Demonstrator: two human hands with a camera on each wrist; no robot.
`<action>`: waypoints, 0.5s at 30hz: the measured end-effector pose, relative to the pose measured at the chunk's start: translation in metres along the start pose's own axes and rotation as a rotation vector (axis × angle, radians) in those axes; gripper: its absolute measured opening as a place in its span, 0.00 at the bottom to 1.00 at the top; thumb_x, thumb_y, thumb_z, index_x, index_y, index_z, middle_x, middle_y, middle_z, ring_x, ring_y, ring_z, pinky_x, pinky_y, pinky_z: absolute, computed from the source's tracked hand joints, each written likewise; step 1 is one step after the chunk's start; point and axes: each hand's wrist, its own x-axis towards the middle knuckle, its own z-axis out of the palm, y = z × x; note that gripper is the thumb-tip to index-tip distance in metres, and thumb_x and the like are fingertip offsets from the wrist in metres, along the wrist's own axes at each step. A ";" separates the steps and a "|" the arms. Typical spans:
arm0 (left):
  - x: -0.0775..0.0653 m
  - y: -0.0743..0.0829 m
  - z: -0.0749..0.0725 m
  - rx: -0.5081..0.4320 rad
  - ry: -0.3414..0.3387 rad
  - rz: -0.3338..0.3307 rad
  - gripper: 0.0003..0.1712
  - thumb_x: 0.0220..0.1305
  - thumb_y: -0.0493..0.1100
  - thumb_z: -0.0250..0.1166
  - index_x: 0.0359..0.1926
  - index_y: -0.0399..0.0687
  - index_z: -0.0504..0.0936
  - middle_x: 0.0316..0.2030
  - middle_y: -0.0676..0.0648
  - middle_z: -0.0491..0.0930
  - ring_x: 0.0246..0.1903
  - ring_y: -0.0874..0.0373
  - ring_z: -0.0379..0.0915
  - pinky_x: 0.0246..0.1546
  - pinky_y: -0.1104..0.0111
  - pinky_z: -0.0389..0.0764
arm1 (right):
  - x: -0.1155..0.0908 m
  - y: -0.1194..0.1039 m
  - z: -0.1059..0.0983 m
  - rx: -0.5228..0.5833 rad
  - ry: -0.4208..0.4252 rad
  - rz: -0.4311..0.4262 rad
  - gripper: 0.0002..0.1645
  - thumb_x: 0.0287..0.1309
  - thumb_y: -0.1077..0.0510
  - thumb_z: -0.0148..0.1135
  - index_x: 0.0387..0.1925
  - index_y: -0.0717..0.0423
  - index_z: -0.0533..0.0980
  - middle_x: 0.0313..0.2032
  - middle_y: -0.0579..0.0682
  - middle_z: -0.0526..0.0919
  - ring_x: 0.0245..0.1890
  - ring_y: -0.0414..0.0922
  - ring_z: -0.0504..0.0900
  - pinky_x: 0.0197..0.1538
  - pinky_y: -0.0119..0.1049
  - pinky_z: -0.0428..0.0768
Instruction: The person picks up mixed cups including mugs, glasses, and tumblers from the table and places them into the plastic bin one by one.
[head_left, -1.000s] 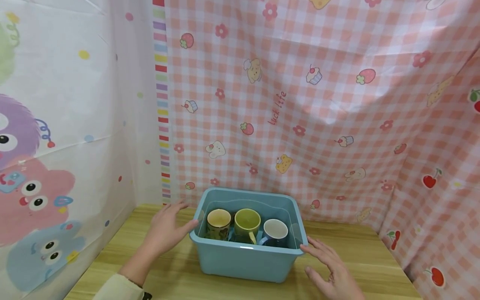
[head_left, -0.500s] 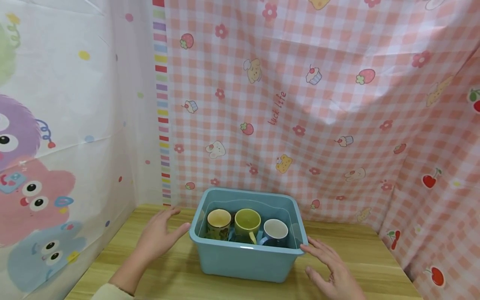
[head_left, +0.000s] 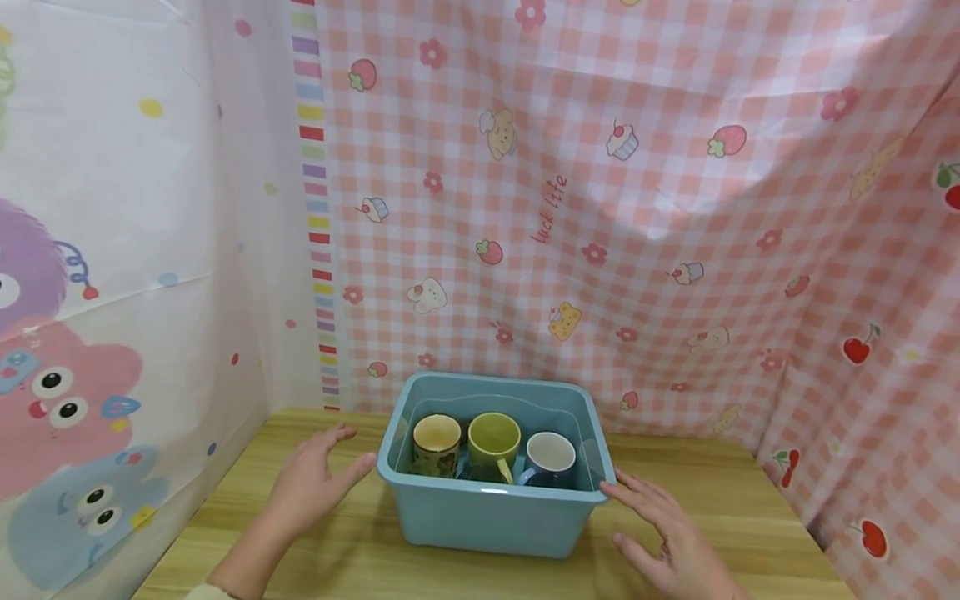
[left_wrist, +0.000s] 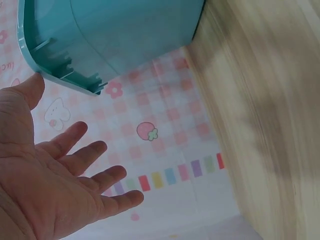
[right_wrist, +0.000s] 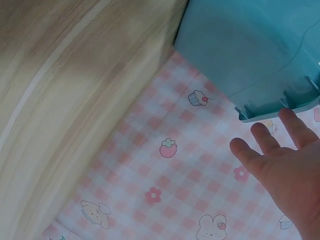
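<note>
A blue plastic bin (head_left: 495, 517) stands on the wooden table with three mugs upright in a row inside. The left mug (head_left: 437, 450) has a dark mottled pattern and a cream interior. Beside it sits a green mug (head_left: 494, 442), then a blue mug (head_left: 551, 458) that is white inside. My left hand (head_left: 311, 483) hovers left of the bin, fingers spread and palm toward it, holding nothing. At the front right corner, my right hand (head_left: 667, 533) has its extended fingertips at the rim; whether they press on it I cannot tell.
The wooden table (head_left: 337, 558) carries the bin near its back edge. Behind it hangs a pink checked cloth (head_left: 660, 208), which also covers the right side. A white cloth (head_left: 187, 208) with cartoon figures hangs on the left.
My left hand has drawn back to the left, away from the bin's rim. The right hand stays by the right corner. The head view has shifted slightly.
</note>
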 end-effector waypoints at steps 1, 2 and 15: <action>0.000 0.000 0.000 0.001 -0.002 -0.003 0.39 0.75 0.63 0.65 0.70 0.37 0.77 0.72 0.30 0.75 0.71 0.25 0.69 0.69 0.27 0.66 | 0.000 -0.001 -0.001 -0.009 -0.006 -0.002 0.45 0.52 0.62 0.82 0.72 0.40 0.77 0.70 0.53 0.81 0.71 0.40 0.74 0.71 0.13 0.58; -0.001 0.000 0.000 0.001 -0.007 -0.008 0.39 0.75 0.63 0.65 0.70 0.37 0.77 0.72 0.30 0.75 0.72 0.25 0.69 0.69 0.27 0.66 | 0.001 -0.001 -0.002 -0.018 -0.010 -0.003 0.46 0.52 0.62 0.82 0.72 0.40 0.77 0.70 0.53 0.81 0.71 0.40 0.74 0.71 0.14 0.59; -0.006 -0.003 0.002 0.022 -0.008 -0.011 0.41 0.74 0.66 0.65 0.69 0.37 0.79 0.73 0.29 0.73 0.72 0.25 0.68 0.70 0.26 0.65 | 0.000 -0.002 -0.008 -0.087 -0.043 -0.032 0.48 0.50 0.59 0.84 0.74 0.42 0.76 0.71 0.51 0.80 0.70 0.44 0.76 0.70 0.16 0.62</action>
